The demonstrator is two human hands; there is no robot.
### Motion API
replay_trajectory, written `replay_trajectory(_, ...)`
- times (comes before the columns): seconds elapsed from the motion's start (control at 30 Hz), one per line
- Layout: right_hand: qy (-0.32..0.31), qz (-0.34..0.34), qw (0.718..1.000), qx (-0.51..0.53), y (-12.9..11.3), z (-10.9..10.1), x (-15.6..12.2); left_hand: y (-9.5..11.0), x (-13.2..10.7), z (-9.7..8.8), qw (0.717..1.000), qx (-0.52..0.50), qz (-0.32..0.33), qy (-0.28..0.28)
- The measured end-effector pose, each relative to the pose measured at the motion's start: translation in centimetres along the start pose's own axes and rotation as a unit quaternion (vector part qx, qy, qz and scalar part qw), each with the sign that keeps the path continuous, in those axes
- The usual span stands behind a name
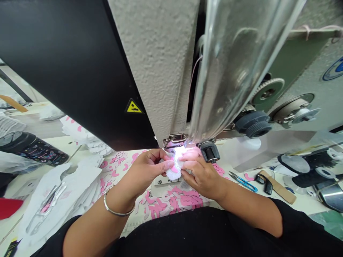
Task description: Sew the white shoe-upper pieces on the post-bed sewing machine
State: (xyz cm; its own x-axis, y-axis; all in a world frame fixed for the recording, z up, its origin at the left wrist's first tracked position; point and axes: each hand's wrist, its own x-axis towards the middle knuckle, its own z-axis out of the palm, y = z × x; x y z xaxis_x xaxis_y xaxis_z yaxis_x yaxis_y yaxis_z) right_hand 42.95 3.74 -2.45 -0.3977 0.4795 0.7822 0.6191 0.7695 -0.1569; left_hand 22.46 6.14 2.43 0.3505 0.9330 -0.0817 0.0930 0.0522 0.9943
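Both hands hold a small piece of white mesh fabric with a pink patch on it, right below the needle area of a sewing machine. My left hand pinches its left edge between thumb and fingers; a silver bangle circles that wrist. On the other side, my right hand presses and grips the fabric with bent fingers. Bright lamp light washes out the spot under the presser foot, so the needle is hidden. Pink curved cut pieces lie heaped on the table in front of and around the hands.
To the left lie stacked white fabric panels, tweezers on top, and a dark patterned bottle. Blue thread snips, a brown strip and a black thread spool are at the right. The machine head looms close above the hands.
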Motion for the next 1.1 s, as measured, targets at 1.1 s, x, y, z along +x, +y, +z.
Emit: replay_trajectory(1.1, 0.003, -0.038, 0.998, 0.041, 0.17, -0.32, 0.24, -0.25, -0.69, 0.67, 0.997, -0.076, -0.012, 0.019)
